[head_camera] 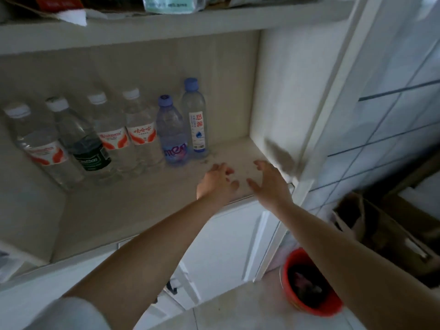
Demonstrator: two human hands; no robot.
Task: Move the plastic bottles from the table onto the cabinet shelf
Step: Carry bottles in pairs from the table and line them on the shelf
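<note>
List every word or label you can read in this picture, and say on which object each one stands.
"思源": tall blue-capped bottle, on its white label.
"娃哈哈": white-capped bottle, on its red and white label.
Dark-label bottle: brand blurred, unreadable.
Short blue-capped bottle: large letters, partly cut off, unreadable.
The other two red-label bottles and the packet on the upper shelf: too blurred.

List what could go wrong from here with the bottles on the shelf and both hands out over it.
1. The six bottles stand packed in a row; a careless sweep of the left hand could knock the purple-capped bottle, likely toppling its neighbours.
2. The tall bottle looks easiest to tip.
3. Anything falling off the shelf edge may land near the red bucket below.
</note>
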